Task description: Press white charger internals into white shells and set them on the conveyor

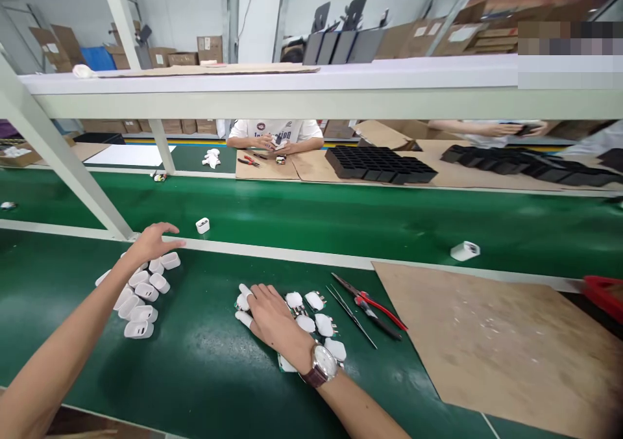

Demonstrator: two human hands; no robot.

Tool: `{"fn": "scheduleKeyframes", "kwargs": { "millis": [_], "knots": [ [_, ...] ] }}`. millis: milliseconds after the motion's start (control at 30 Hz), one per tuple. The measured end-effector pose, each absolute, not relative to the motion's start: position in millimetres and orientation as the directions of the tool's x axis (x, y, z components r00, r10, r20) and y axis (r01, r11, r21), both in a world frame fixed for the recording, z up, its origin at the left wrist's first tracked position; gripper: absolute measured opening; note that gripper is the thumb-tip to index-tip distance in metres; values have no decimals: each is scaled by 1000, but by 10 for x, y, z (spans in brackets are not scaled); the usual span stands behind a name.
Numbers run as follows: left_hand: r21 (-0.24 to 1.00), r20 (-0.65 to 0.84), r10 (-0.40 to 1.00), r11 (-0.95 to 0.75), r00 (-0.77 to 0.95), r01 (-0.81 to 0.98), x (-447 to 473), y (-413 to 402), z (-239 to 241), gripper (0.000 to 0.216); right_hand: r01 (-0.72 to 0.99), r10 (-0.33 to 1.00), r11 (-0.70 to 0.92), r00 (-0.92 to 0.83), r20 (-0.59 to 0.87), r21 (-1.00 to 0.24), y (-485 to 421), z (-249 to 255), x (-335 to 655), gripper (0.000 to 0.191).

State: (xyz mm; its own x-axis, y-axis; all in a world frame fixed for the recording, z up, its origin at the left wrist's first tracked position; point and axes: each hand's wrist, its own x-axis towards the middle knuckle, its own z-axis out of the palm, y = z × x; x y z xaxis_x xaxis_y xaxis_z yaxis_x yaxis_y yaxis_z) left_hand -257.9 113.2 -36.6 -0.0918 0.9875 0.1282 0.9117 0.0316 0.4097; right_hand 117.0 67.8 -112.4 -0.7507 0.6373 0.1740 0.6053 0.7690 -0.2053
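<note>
My left hand [154,241] is open, thumb and fingers apart, over the far end of a group of white plastic charger housings [145,291]. Nothing shows between its fingers. A single white housing [203,225] stands on the green belt just beyond those fingertips. My right hand [272,315], with white finger cots on thumb and index finger, is closed around a small white-topped charger circuit board [242,303]. Several more such boards [324,325] lie under and beside this hand, some partly hidden by it. A wristwatch [323,363] is on my right wrist.
Tweezers [351,316] and red-handled pliers [372,306] lie right of the boards, beside a brown cardboard sheet [506,348]. Another white housing [465,251] lies on the belt [311,212]. A shelf frame [311,104] crosses above. Opposite, a co-worker's hands [278,143] hold a small part near black trays [379,164].
</note>
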Motion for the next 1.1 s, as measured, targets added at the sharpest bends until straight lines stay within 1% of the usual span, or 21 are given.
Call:
{"fn": "scheduleKeyframes", "kwargs": {
  "millis": [100, 133, 200, 267, 367, 433, 467, 500, 567, 633, 700, 767, 800, 867, 933, 1000, 1067, 1100],
  "knots": [
    [263, 79, 996, -67, 48, 962, -2610, 851, -392, 41, 584, 620, 784, -756, 211, -212, 623, -1138, 1198, 36],
    [220, 89, 994, -85, 66, 972, -2592, 798, -416, 34, 563, 600, 799, -771, 214, -210, 600, -1149, 1220, 37],
    [171, 119, 989, -113, 93, 979, -2498, 746, -467, 19, 532, 563, 825, -803, 197, -191, 562, -1179, 1264, 32],
    [184, 133, 984, -146, 123, 972, -2318, 731, -504, 13, 530, 555, 831, -813, 174, -169, 542, -1212, 1287, 36],
    [257, 146, 964, -255, 224, 932, -1962, 680, -524, 17, 541, 565, 824, -807, 172, -171, 546, -1237, 1280, 44],
    [265, 188, 934, -345, 303, 900, -1790, 614, -528, 15, 541, 567, 822, -806, 171, -176, 551, -1234, 1268, 42],
    [246, 211, 925, -362, 315, 899, -1755, 579, -531, 15, 546, 571, 820, -802, 173, -175, 551, -1230, 1265, 39],
    [216, 224, 927, -348, 300, 912, -1761, 547, -536, 21, 549, 574, 818, -800, 176, -173, 547, -1228, 1266, 37],
    [153, 192, 959, -240, 210, 959, -1873, 500, -553, 41, 550, 576, 816, -797, 182, -178, 540, -1232, 1275, 35],
    [105, 84, 988, -136, 128, 985, -2044, 481, -575, 55, 548, 576, 816, -798, 177, -184, 542, -1244, 1287, 38],
    [83, -17, 993, -119, 121, 989, -2169, 495, -606, 60, 537, 567, 821, -808, 163, -194, 560, -1254, 1295, 40],
    [97, -56, 985, -157, 163, 983, -2184, 544, -646, 55, 513, 550, 830, -817, 172, -217, 585, -1253, 1297, 43],
    [112, -57, 981, -180, 187, 977, -2147, 577, -667, 48, 497, 542, 834, -819, 189, -239, 596, -1248, 1296, 46],
    [147, -58, 971, -222, 233, 964, -2002, 630, -701, 27, 479, 545, 830, -806, 232, -284, 604, -1231, 1293, 51],
    [182, -67, 958, -264, 280, 947, -1804, 628, -719, 13, 486, 563, 817, -786, 254, -310, 588, -1207, 1294, 51],
    [217, -69, 940, -312, 333, 925, -1603, 544, -725, 9, 499, 589, 801, -757, 283, -331, 552, -1176, 1308, 46],
    [269, -27, 923, -362, 383, 893, -1442, 400, -749, 5, 498, 609, 789, -714, 347, -361, 505, -1134, 1339, 43],
    [314, 7, 915, -386, 404, 868, -1382, 322, -778, 3, 491, 614, 786, -688, 386, -376, 481, -1110, 1359, 41]
  ]
}}
